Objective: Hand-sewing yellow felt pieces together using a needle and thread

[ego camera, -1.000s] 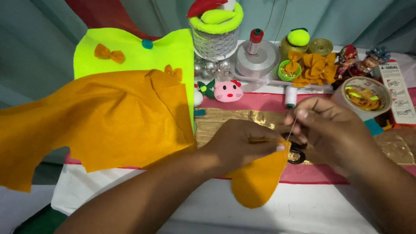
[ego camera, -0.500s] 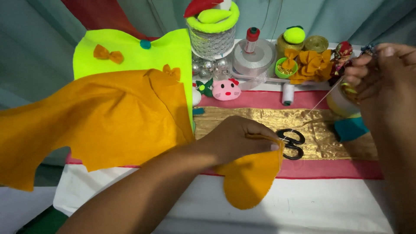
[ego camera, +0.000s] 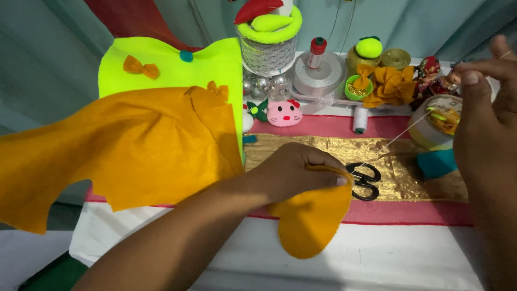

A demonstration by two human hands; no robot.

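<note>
My left hand pinches the top edge of a small rounded piece of orange felt that hangs over the table's front. A pale thread runs taut from that edge up to my right hand, raised at the right with fingertips pinched together on the thread's end; any needle is too small to see. Black scissors lie on the gold cloth strip just right of my left hand.
A large orange felt sheet overlaps a neon yellow one at the left. Along the back stand a ribbon spool, a white thread spool, a pink cat figure, orange bows and a round bowl.
My right hand has pulled up and to the right, away from the small felt piece, drawing the thread out long. My left hand has kept its hold on the felt.
</note>
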